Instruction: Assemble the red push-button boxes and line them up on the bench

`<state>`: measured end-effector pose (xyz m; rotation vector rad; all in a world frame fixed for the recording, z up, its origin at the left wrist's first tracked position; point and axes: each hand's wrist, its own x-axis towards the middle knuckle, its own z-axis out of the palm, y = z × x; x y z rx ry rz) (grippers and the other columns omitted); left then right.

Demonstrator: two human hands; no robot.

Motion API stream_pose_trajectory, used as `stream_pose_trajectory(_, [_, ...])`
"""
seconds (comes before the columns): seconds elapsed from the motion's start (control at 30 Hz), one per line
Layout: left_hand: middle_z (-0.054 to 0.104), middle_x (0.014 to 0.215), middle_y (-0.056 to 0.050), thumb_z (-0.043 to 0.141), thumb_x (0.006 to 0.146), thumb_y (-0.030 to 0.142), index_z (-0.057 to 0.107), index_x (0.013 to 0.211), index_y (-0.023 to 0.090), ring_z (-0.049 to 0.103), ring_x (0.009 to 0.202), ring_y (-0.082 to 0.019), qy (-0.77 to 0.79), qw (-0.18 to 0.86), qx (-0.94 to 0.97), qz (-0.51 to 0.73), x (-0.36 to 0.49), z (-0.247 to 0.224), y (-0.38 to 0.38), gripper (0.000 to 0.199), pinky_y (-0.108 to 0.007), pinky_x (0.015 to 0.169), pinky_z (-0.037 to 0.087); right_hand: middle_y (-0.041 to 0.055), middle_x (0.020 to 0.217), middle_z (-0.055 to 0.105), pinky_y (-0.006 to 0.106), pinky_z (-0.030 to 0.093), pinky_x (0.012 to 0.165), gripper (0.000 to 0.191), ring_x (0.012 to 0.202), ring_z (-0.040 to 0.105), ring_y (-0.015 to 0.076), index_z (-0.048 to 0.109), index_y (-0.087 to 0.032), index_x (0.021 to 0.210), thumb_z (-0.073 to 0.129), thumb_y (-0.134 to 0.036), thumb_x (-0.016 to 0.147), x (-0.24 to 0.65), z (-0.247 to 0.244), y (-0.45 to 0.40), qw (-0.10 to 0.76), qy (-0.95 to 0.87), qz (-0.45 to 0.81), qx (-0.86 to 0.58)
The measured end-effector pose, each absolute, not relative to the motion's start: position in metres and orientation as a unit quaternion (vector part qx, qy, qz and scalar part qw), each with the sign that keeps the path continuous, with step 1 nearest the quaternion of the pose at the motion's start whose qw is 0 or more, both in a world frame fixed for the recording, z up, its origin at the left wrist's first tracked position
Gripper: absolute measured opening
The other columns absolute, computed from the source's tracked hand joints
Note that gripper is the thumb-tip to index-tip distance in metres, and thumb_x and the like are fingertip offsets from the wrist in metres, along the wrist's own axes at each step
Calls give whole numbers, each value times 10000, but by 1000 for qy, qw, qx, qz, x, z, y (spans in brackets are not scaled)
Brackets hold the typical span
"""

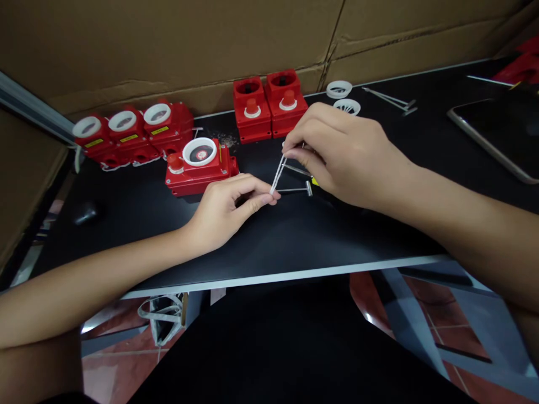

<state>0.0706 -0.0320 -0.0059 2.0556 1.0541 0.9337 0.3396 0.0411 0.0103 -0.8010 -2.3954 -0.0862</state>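
A thin, doubled white cord (277, 174) is stretched between my two hands above the black table. Thumb and fingertips of my left hand (231, 207) pinch its lower end. The upper end is gripped by the closed fingers of my right hand (345, 154). Beneath the cord lies a T-shaped metal rod (309, 188). A slim metal shaft with a yellow part (314, 181) is partly covered by my right hand. Just behind my left hand stands a red housing (197, 174) with a white ring around its round window and a red knob.
Three red housings (126, 132) with white rings stand at back left; two ringless ones (272, 112) stand at back centre. White rings (339, 88) and metal T-rods (391, 101) lie behind my right hand. A phone-like device (501, 134) lies right, a black mouse-like object (85, 213) left.
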Motion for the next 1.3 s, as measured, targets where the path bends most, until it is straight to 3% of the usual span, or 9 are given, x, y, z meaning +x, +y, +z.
stream_pose_trajectory(0.2, [801, 1131, -54, 793, 1129, 203, 925, 1129, 244, 738, 962, -195, 394, 211, 816, 367, 69, -5, -32, 138, -314, 853, 603, 107, 1158, 785, 348, 483, 739, 220, 920, 685, 216, 763, -217, 1178, 564, -310, 1182, 335, -4, 46, 298, -902, -52, -309])
stream_pose_trajectory(0.43, [786, 1054, -53, 888, 1086, 332, 908, 997, 242, 719, 904, -200, 409, 217, 801, 380, 68, -6, -32, 128, -328, 822, 612, 116, 1116, 768, 325, 414, 701, 176, 849, 651, 196, 749, -180, 1148, 588, -250, 1163, 330, -10, 40, 276, -905, -67, -318])
stream_pose_trajectory(0.73, [812, 1068, -67, 886, 1107, 390, 971, 1078, 305, 738, 935, -219, 407, 223, 758, 458, 69, -5, -32, 124, -370, 841, 646, 84, 1049, 790, 329, 326, 640, 280, 812, 667, 165, 781, -150, 1105, 549, -273, 1202, 329, -5, 25, 251, -933, -105, -236])
stream_pose_trajectory(1.07, [816, 1076, -75, 865, 1129, 437, 968, 1101, 288, 741, 963, -224, 411, 213, 772, 435, 67, -7, -30, 183, -359, 855, 634, 23, 924, 788, 317, 440, 673, 311, 681, 528, 126, 758, -199, 947, 563, -208, 1189, 329, 14, -1, 279, -943, -129, -125])
stream_pose_trajectory(1.2, [815, 1102, -77, 829, 1152, 495, 952, 1098, 276, 739, 968, -226, 392, 224, 802, 392, 66, -6, -29, 258, -356, 869, 632, 57, 1049, 819, 313, 486, 708, 273, 778, 639, 137, 783, -206, 1042, 562, -257, 1195, 331, 21, 6, 270, -944, -62, -179])
stream_pose_trajectory(1.3, [822, 1114, -76, 833, 1147, 486, 945, 1081, 272, 745, 968, -226, 387, 228, 808, 381, 66, -6, -28, 251, -359, 883, 637, 56, 1094, 811, 288, 542, 720, 164, 836, 704, 129, 785, -200, 1099, 630, -216, 1150, 330, 18, 15, 312, -929, 53, -190])
